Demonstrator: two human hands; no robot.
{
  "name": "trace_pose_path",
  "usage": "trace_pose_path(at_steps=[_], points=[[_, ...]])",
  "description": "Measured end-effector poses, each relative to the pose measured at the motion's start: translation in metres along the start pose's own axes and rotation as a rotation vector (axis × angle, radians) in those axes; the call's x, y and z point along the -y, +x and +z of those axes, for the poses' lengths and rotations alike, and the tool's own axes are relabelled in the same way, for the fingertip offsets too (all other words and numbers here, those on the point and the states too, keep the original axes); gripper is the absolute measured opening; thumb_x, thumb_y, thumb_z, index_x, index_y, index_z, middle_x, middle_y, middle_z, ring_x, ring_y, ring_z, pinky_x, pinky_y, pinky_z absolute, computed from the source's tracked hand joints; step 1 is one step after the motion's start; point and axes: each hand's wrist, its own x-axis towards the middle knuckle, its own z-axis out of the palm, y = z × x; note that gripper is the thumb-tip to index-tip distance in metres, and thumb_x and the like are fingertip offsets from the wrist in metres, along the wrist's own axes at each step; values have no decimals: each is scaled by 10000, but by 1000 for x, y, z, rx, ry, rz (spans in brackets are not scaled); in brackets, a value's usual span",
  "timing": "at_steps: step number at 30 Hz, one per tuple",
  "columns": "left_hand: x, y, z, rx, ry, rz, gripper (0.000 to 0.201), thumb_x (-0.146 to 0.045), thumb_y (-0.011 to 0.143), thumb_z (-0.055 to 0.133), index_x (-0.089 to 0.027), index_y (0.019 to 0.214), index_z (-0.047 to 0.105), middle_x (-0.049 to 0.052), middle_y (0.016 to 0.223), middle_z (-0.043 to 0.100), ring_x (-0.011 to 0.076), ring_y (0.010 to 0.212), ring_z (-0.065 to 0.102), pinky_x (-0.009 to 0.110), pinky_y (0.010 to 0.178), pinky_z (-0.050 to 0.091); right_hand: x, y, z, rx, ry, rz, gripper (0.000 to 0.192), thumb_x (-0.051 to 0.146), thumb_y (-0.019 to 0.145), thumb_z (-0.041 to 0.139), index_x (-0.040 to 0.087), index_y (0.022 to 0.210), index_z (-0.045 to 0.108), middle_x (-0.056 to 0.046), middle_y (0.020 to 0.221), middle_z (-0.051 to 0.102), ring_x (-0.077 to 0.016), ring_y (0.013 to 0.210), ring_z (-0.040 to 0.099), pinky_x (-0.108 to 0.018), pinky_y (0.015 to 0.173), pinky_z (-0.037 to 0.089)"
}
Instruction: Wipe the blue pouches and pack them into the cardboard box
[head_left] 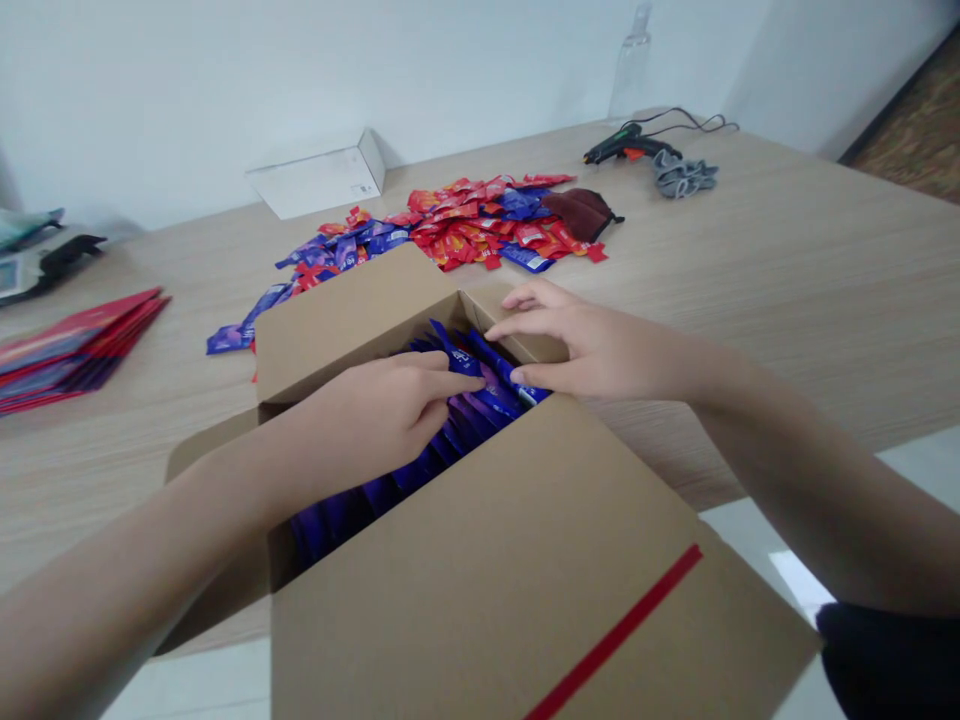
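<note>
My left hand point(382, 415) reaches into the open cardboard box point(480, 560) at the near edge of the table point(787, 290), its fingers curled down and pressing on the row of blue packets point(457, 425) standing inside. My right hand point(592, 345) comes in from the right with its thumb and fingers pinched on one blue packet at the far end of that row. Farther away lies a loose pile of red and blue packets point(465, 230), with a glue gun point(626, 148) far right and a white box point(319, 180) beyond.
</note>
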Motion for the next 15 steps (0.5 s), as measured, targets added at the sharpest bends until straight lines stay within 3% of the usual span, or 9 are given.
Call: trace_pose_path(at_steps=[6, 9, 12, 15], points=[[-2, 2, -1, 38, 19, -2, 445, -204, 940, 380, -268, 1296, 639, 66, 1086, 679, 228, 989, 661, 346, 850, 511, 11, -4, 1, -63, -64, 13, 169, 259, 896, 596, 204, 995, 722, -124, 1328, 505, -283, 1248, 521, -430, 1047, 438], [-3, 10, -8, 40, -35, -17, 386, -275, 976, 367, -270, 1283, 601, 36, 1059, 712, 204, 928, 684, 304, 776, 510, 14, -6, 0, -58, -70, 14, 235, 246, 939, 513, 208, 883, 738, -106, 1298, 540, -262, 1167, 570, -400, 965, 472], [-3, 21, -11, 20, 7, -35, 432, -275, 975, 363, -281, 1379, 516, 37, 990, 730, 210, 852, 698, 306, 719, 505, 12, -7, 2, -102, -56, 10, 183, 205, 888, 550, 214, 940, 725, -88, 1252, 581, -260, 1128, 584, -392, 958, 466], [-3, 25, -8, 49, 51, -44, 445, -228, 951, 364, -277, 1339, 577, 60, 1083, 740, 231, 945, 707, 332, 799, 520, 10, -8, 6, -171, -47, 38, 253, 153, 825, 583, 208, 1059, 659, -75, 1166, 613, -248, 1086, 589, -384, 970, 456]])
